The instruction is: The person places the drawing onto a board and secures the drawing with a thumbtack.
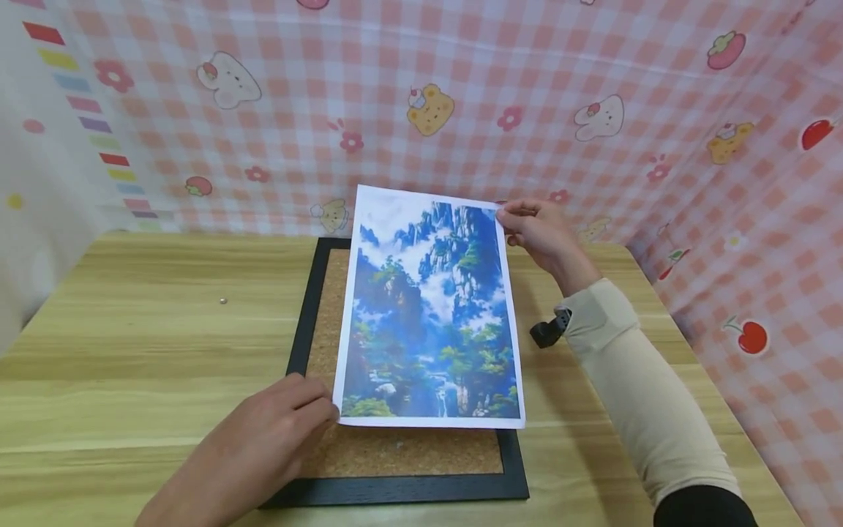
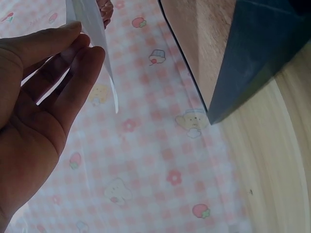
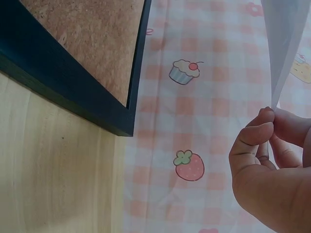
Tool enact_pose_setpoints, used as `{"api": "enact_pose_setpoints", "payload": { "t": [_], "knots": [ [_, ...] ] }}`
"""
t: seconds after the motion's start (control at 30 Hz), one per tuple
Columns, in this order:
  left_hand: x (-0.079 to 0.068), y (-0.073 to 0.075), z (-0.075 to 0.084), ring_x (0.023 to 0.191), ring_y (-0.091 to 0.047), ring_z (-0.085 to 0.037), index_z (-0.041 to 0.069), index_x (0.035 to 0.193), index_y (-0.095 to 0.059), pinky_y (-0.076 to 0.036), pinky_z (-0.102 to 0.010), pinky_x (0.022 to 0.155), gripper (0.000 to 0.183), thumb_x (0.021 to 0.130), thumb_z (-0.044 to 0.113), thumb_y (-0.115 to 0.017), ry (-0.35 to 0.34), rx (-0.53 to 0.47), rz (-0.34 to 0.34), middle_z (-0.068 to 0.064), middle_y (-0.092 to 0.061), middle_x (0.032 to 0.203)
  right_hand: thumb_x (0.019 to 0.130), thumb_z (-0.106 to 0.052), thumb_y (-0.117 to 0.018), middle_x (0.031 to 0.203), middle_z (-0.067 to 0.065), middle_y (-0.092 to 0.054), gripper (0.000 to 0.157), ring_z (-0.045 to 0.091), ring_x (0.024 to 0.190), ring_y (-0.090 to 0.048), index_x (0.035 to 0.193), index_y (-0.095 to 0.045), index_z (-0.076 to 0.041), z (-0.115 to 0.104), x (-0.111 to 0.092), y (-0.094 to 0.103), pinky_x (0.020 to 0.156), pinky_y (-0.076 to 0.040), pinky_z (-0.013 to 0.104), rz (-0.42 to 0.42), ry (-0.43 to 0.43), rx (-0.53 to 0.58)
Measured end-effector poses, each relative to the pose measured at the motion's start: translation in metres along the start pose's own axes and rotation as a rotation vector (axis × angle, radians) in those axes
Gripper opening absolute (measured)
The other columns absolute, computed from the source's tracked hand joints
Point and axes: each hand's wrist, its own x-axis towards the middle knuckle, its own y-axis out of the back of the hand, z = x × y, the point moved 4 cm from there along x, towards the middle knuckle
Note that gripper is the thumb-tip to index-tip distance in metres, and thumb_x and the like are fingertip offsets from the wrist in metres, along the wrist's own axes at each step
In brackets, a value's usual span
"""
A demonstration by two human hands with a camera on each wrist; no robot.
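A printed sheet with a blue and green mountain landscape (image 1: pixel 431 315) is held up over a black-framed cork board (image 1: pixel 408 454). My left hand (image 1: pixel 253 443) pinches the sheet's lower left corner between thumb and fingers. At the upper right corner, my right hand (image 1: pixel 540 230) pinches the paper's edge. In the left wrist view the sheet (image 2: pixel 92 34) appears nearly edge-on beside the left hand (image 2: pixel 48 92). The right wrist view shows the right hand (image 3: pixel 272 150) gripping the paper (image 3: pixel 282 43), apart from the board's frame (image 3: pixel 73 92). The sheet hides much of the cork.
The board lies on a wood-grain table (image 1: pixel 165 344). A small round shiny piece (image 1: pixel 222 301) lies on the table at left. Pink checked cloth (image 1: pixel 369 88) with cartoon prints hangs behind and at the right. A black device (image 1: pixel 549 329) is on the right wrist.
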Motion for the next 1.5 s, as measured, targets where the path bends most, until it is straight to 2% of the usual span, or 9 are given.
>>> {"api": "enact_pose_setpoints", "payload": {
  "t": [0.27,0.37,0.5,0.6,0.77,1.03,1.2,1.5],
  "knots": [
    [-0.007,-0.002,-0.005,0.077,-0.048,-0.007,0.016,0.09,-0.072,-0.048,-0.022,0.063,0.023,0.079,0.001,-0.085,0.025,0.006,-0.034,0.011,-0.06,0.089,0.103,-0.017,-0.062,0.11,0.008,-0.058,0.02,0.019,0.085,-0.058,0.112,-0.064,0.0,0.009,0.006,-0.012,0.069,-0.048,0.028,-0.029,-0.01,-0.011],
    [-0.01,-0.003,-0.008,0.078,-0.049,-0.006,0.017,0.091,-0.073,-0.049,-0.023,0.064,0.024,0.079,0.001,-0.085,0.047,0.01,-0.056,0.011,-0.062,0.091,0.102,-0.015,-0.062,0.107,0.007,-0.058,0.017,0.018,0.085,-0.057,0.11,-0.064,0.0,0.011,0.008,-0.016,0.068,-0.047,0.029,-0.048,-0.018,-0.004],
    [-0.012,-0.003,-0.011,0.078,-0.05,-0.006,0.016,0.091,-0.074,-0.051,-0.024,0.065,0.023,0.079,0.001,-0.085,0.044,0.016,-0.049,0.011,-0.062,0.091,0.102,-0.012,-0.063,0.102,0.006,-0.059,0.013,0.018,0.084,-0.057,0.107,-0.065,0.0,0.015,0.01,-0.02,0.067,-0.047,0.029,-0.056,-0.034,-0.004],
    [-0.014,-0.004,-0.012,0.078,-0.05,-0.006,0.017,0.09,-0.073,-0.051,-0.024,0.065,0.023,0.079,0.0,-0.084,0.031,0.018,-0.039,0.012,-0.062,0.09,0.102,-0.012,-0.063,0.101,0.006,-0.06,0.013,0.019,0.085,-0.057,0.107,-0.065,0.0,0.018,0.01,-0.022,0.069,-0.048,0.03,-0.06,-0.046,-0.025],
    [-0.018,-0.01,-0.016,0.078,-0.051,-0.006,0.018,0.091,-0.075,-0.052,-0.025,0.065,0.02,0.079,0.006,-0.086,0.057,0.022,-0.08,0.011,-0.063,0.089,0.102,-0.014,-0.063,0.102,0.006,-0.062,0.015,0.022,0.091,-0.059,0.109,-0.065,-0.002,0.025,0.013,-0.03,0.075,-0.048,0.033,-0.087,-0.042,-0.099],
    [-0.021,-0.021,-0.022,0.079,-0.052,-0.006,0.017,0.09,-0.076,-0.053,-0.025,0.065,0.016,0.081,0.007,-0.085,0.054,0.024,-0.111,0.01,-0.063,0.089,0.101,-0.012,-0.064,0.089,0.005,-0.062,0.015,0.02,0.082,-0.055,0.107,-0.068,0.001,0.036,0.014,-0.039,0.076,-0.051,0.041,-0.088,-0.024,-0.148],
    [-0.023,-0.027,-0.025,0.076,-0.052,-0.006,0.018,0.086,-0.074,-0.052,-0.026,0.064,0.017,0.082,0.004,-0.082,0.042,0.023,-0.106,0.011,-0.061,0.085,0.101,-0.014,-0.064,0.088,0.004,-0.062,0.016,0.019,0.08,-0.055,0.107,-0.068,0.001,0.044,0.017,-0.045,0.073,-0.05,0.036,-0.093,-0.051,-0.171],
    [-0.023,-0.035,-0.033,0.076,-0.054,-0.008,0.018,0.087,-0.076,-0.054,-0.028,0.066,0.018,0.081,0.002,-0.083,0.107,0.032,-0.168,0.009,-0.063,0.085,0.1,-0.01,-0.065,0.087,0.005,-0.062,0.015,0.018,0.076,-0.055,0.106,-0.068,0.003,0.053,0.022,-0.054,0.06,-0.047,0.026,-0.098,-0.031,-0.208]
  ]
}}
